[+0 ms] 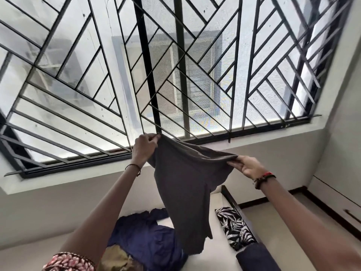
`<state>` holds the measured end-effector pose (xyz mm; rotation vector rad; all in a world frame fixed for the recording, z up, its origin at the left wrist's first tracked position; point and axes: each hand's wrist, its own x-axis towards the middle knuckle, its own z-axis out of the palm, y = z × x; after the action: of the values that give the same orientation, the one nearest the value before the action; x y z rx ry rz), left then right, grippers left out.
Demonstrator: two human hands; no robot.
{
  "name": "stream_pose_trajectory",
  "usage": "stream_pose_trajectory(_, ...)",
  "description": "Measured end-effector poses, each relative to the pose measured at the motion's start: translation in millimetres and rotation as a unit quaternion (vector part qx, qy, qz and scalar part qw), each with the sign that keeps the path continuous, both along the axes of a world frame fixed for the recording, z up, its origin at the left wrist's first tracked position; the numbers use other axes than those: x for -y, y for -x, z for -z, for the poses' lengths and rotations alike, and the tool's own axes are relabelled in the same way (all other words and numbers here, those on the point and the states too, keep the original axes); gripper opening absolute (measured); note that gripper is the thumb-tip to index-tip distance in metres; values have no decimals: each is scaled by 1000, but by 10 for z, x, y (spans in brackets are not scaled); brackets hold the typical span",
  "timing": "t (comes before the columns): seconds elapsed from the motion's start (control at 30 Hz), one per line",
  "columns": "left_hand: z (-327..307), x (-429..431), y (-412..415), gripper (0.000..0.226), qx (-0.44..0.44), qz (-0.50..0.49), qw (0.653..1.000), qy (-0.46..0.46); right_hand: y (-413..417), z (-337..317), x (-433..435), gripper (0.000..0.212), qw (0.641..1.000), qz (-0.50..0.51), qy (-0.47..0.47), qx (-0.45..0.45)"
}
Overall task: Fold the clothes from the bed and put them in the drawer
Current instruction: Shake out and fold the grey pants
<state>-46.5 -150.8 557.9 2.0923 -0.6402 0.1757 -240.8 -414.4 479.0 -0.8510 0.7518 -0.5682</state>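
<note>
Garment is up in the air: grey, held out in front of the window, well above the bed. Your left hand pinches one top corner and your right hand pinches the other, fingers curled on the cloth at both ends. The top edge runs hand to hand, left end higher, sagging a little between. Here's what matters: the long axis hangs down from that edge, and the free bottom end dangles over the blue clothes on the mattress. Both hands are at the top, neither anywhere near the loose end. By my read, the fold starts with laying it flat on the bed, bottom end touching down first.
</note>
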Motion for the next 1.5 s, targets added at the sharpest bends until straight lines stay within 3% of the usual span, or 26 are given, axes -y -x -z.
stream_pose_trajectory(0.37, 149, 71, 202, 23, -48, 13, 999, 11, -279, 301, -438, 24, 992, 76, -77, 70)
stream_pose_trajectory(0.67, -209, -183, 90, 23, -126, 61, 986, 92, 73, -36, -79, 24, 986, 5, -107, 130)
stream_pose_trajectory(0.77, -234, -157, 48, 21, -185, 105, 974, 78, -4, 4, 34, 23, 991, -9, -91, 98)
stream_pose_trajectory(0.97, 69, 160, -123, 11, -264, 88, 959, 54, -266, 396, 243, 29, 994, -70, 10, -82)
stream_pose_trajectory(1.07, 273, 372, -358, 16, -244, 62, 966, 54, -499, 499, 399, 37, 993, -80, 7, -90)
stream_pose_trajectory(1.27, 242, 748, -699, 10, -139, -3, 986, 93, -1053, 401, 646, 32, 1000, 17, 6, -22)
stream_pose_trajectory(1.5, -16, 847, -812, 12, -67, 6, 988, 141, -1272, 113, 914, 22, 996, 52, 12, 78)
